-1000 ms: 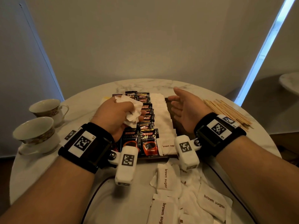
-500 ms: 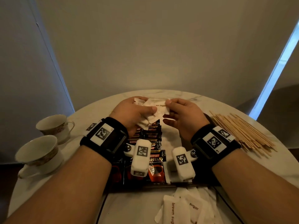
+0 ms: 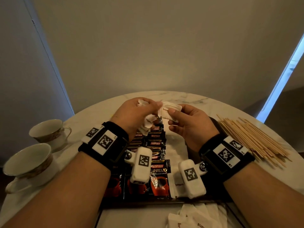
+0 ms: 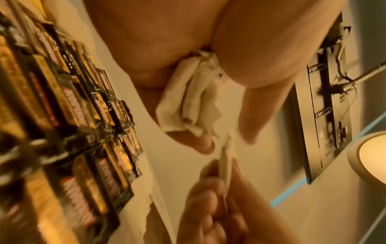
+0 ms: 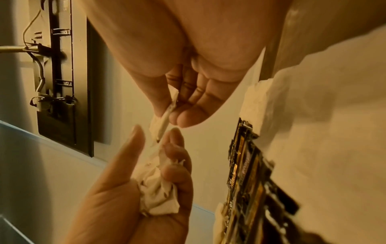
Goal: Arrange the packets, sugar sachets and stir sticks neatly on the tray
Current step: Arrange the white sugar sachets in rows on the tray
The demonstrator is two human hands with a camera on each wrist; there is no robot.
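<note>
My left hand (image 3: pixel 143 112) grips a crumpled bunch of white brown-sugar sachets (image 3: pixel 148 124) above the far end of the dark tray (image 3: pixel 139 202). My right hand (image 3: pixel 171 115) pinches one sachet (image 3: pixel 167 111) between thumb and forefinger, right beside the left thumb. In the right wrist view the pinched sachet (image 5: pixel 166 116) stands edge-on above the bunch (image 5: pixel 158 186) in the left palm. Two columns of black Kopiko packets (image 3: pixel 156 142) lie on the tray, with a column of white sachets (image 3: pixel 176 145) to their right. Wooden stir sticks (image 3: pixel 253 139) lie heaped on the table to the right.
Two teacups (image 3: pixel 47 130) (image 3: pixel 28 160) stand at the table's left edge. Several loose sachets (image 3: pixel 197 218) lie on the marble table in front of the tray. A wall rises close behind the round table.
My left hand rose from the tray with the bunch of sachets. My right hand, open a second ago, moved in and now pinches one sachet from that bunch.
</note>
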